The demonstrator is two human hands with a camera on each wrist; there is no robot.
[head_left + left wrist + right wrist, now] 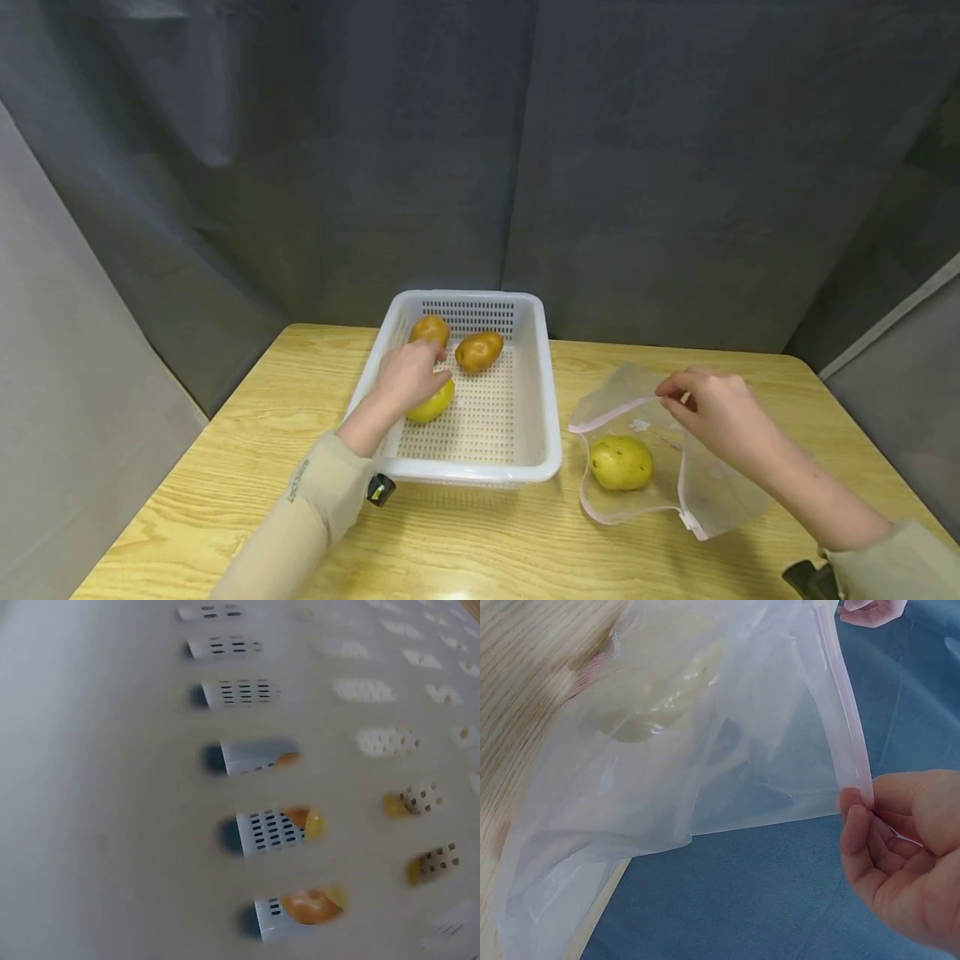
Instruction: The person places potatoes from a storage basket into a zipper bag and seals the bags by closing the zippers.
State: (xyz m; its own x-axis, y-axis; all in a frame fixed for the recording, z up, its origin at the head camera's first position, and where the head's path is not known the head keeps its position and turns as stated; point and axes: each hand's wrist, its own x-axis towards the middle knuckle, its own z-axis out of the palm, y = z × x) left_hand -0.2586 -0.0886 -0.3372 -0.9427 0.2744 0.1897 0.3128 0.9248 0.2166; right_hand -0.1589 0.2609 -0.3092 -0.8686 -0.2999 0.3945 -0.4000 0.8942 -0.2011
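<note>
My left hand (pixel 408 377) reaches over the left rim into a white plastic basket (pixel 551 417). Its thumb and fingers are apart, above a yellow-green round potato-like item (pixel 433 406) that it partly hides. Close to its fingertips lies a brown potato (pixel 430 330), with another brown potato (pixel 478 352) to the right. The right hand (pixel 716 412) pinches the pink-edged mouth of a clear zip bag (pixel 723 492) between thumb and fingers, holding it up. Inside the bag rests a yellow potato (pixel 621 462). In the left wrist view the basket wall (pixel 135 825) blocks the hand.
The basket and bag stand on a wooden table (pixel 285 400). A dark curtain (pixel 637 183) hangs behind the table's far edge. The zip slider (pixel 688 521) is at the bag's near side.
</note>
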